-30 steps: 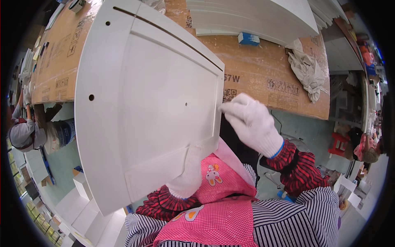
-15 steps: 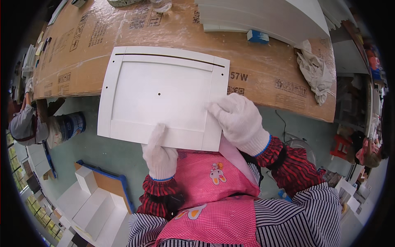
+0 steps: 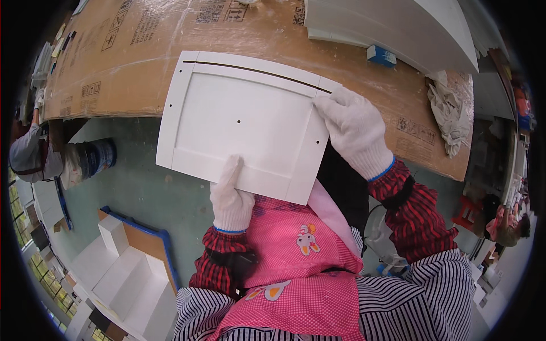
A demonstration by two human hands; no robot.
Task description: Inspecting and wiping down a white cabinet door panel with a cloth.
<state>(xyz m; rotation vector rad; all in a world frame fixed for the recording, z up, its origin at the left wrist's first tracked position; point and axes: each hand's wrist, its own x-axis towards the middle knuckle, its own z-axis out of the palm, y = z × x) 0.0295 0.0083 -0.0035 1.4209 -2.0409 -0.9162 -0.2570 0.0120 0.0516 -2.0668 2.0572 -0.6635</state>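
Note:
In front of me I hold a white framed panel (image 3: 222, 136) with a recessed middle, a dark slot along its far edge and a few small holes. My left hand (image 3: 232, 196), in a white knit glove, grips its near edge with a finger laid on the face. The gloved right hand (image 3: 354, 128) pinches the panel's right edge near the far corner. The panel is tilted, its far part over the edge of the cardboard-covered table (image 3: 136, 85).
A crumpled cloth (image 3: 449, 116) and a small blue box (image 3: 381, 56) lie on the table, near large white boards (image 3: 392, 23). At lower left stands a white cabinet piece (image 3: 131, 284) with a blue-edged panel. Another person (image 3: 37, 150) is at far left, near a dark blue bucket (image 3: 99, 158).
My right hand has shifted up the panel's right edge toward its far corner. The panel has moved slightly right and away and turned a little clockwise; my view has shifted too.

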